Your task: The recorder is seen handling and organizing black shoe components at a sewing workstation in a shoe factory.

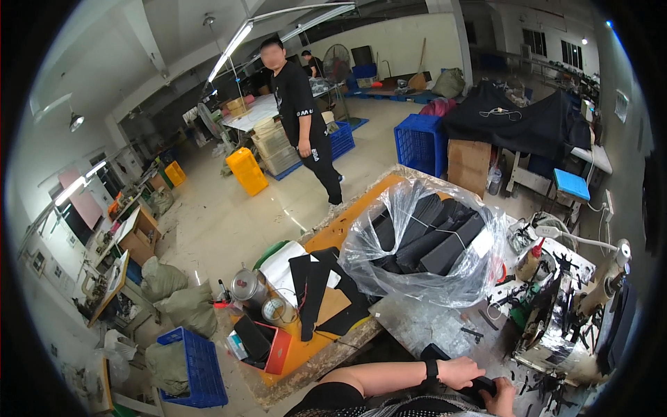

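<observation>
At the lower edge, my left hand (458, 373), with a black band on its wrist, is bent over a small dark piece of material (479, 388). My right hand (499, 398) closes on the same piece from the other side. Its exact kind is too dark to make out. Another black piece (434, 352) lies on the grey metal worktop (424, 323) just beyond my left wrist. To the right of my hands stands a worn machine (563, 340), with black scraps (538, 393) scattered about it.
A clear plastic bag (445, 285) of black folded pieces sits ahead on the table. Left of it lie black cut panels (316, 292), a metal canister (248, 286) and a red box (278, 351). A blue crate (208, 368) stands lower left. A person (299, 111) stands beyond the table.
</observation>
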`<act>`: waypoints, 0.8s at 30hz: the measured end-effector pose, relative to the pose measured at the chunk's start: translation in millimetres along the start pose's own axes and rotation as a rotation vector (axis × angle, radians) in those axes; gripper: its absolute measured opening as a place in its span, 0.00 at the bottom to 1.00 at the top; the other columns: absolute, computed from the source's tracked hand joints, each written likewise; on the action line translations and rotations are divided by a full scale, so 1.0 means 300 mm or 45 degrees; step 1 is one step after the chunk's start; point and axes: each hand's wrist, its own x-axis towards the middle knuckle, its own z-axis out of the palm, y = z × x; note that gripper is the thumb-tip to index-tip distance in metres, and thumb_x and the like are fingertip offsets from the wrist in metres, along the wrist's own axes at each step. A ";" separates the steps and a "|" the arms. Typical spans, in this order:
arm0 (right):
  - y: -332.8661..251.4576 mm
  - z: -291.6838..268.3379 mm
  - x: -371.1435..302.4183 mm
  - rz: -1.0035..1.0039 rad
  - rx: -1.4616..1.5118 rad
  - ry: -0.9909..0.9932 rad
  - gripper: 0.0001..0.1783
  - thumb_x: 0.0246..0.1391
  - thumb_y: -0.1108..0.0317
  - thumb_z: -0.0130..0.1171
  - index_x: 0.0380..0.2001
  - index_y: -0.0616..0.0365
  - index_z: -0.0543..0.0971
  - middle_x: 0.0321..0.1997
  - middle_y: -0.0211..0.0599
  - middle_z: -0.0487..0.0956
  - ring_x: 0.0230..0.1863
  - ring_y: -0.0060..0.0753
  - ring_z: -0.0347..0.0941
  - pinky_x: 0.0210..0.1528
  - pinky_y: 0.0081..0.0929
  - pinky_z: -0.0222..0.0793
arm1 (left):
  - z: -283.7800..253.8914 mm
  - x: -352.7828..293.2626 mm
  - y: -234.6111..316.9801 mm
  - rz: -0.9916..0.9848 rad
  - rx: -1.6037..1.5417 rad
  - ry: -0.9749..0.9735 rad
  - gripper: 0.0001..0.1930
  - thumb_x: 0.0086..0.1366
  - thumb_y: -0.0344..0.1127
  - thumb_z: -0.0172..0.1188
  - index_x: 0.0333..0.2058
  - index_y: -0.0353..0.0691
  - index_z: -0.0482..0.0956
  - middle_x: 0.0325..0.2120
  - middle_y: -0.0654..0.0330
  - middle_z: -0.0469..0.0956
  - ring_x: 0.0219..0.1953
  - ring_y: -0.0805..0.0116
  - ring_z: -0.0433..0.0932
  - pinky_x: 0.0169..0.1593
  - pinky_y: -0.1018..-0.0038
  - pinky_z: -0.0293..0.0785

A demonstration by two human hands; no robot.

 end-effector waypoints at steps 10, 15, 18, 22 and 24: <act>-0.120 0.036 -0.001 0.184 -0.050 0.068 0.14 0.43 0.71 0.65 0.34 0.65 0.75 0.30 0.53 0.75 0.33 0.54 0.71 0.38 0.41 0.66 | 0.017 0.001 -0.075 0.124 -0.116 0.065 0.15 0.52 0.32 0.59 0.36 0.31 0.68 0.22 0.43 0.75 0.31 0.40 0.74 0.34 0.53 0.69; -0.063 0.058 0.018 0.157 -0.119 0.041 0.16 0.44 0.68 0.65 0.35 0.64 0.75 0.31 0.54 0.75 0.32 0.56 0.71 0.36 0.42 0.67 | 0.020 0.004 -0.087 0.063 -0.168 0.051 0.17 0.50 0.33 0.62 0.36 0.31 0.70 0.25 0.43 0.76 0.32 0.42 0.76 0.36 0.55 0.72; -0.032 0.065 0.031 0.155 -0.138 -0.001 0.17 0.44 0.65 0.65 0.35 0.63 0.75 0.31 0.54 0.75 0.33 0.58 0.71 0.36 0.42 0.67 | 0.023 0.005 -0.090 0.046 -0.160 0.081 0.17 0.49 0.32 0.62 0.37 0.30 0.70 0.25 0.44 0.76 0.33 0.42 0.76 0.36 0.56 0.73; -0.001 0.063 0.065 0.140 -0.167 -0.109 0.19 0.44 0.62 0.64 0.37 0.63 0.74 0.33 0.55 0.75 0.34 0.59 0.71 0.37 0.43 0.67 | 0.034 0.007 -0.100 0.015 -0.172 0.090 0.17 0.50 0.32 0.62 0.36 0.31 0.70 0.24 0.44 0.76 0.31 0.42 0.76 0.35 0.55 0.72; 0.002 0.059 0.078 0.133 -0.164 -0.132 0.19 0.45 0.62 0.64 0.37 0.63 0.74 0.34 0.55 0.75 0.35 0.59 0.71 0.37 0.44 0.67 | 0.040 0.006 -0.107 -0.010 -0.191 0.108 0.16 0.51 0.32 0.62 0.36 0.32 0.69 0.23 0.44 0.76 0.31 0.41 0.76 0.34 0.54 0.71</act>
